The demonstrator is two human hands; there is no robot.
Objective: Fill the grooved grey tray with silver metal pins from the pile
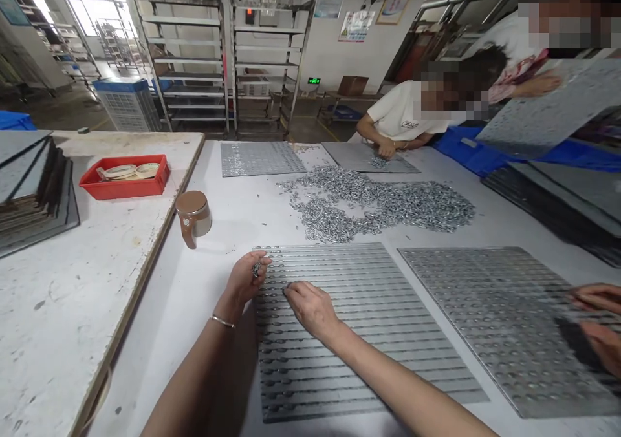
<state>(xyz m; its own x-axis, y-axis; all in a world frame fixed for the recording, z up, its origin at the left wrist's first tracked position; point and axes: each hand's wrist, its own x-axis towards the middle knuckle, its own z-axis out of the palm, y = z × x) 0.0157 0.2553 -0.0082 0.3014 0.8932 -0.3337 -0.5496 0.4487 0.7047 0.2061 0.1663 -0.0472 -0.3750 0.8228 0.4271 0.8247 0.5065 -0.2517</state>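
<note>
Head view: left hand (pixel 245 278) is curled shut, thumb and fingers pinching a few small metal parts (pixel 255 269). It rests at the left edge of the slotted tray (pixel 369 333). Bracelet (pixel 222 321) on that wrist.

Right hand (pixel 310 308) is just beside it, palm down on the tray, fingers close together with tips pressed onto a slot row. Can't tell if a part sits under them.

The tray lies flat on the white table (pixel 194 308), under both hands. Slots along its left edge hold seated parts.

- Beyond the hands: loose pile (pixel 383 201) of the same parts spread across the table.
- Ahead-left of the left hand: brown mug (pixel 194 216), upright.
- Right of the right hand: second tray (pixel 485 320) just beside the first, with a co-worker's hands (pixel 596 298) at its far right edge.
- Past the pile: far tray (pixel 262 159) lying flat, and a person in a white shirt (pixel 402 117) leaning over another one.
- Well left of the left hand: side table (pixel 72 282) butted against the white one, its top scuffed and stained. It carries a red bin (pixel 123 185) with tape rolls (pixel 127 170) and a stack of dark boards (pixel 33 191).

Room: metal racks (pixel 194 62) along the back wall, blue crate (pixel 127 104) beside them, daylight from the top-left windows.
</note>
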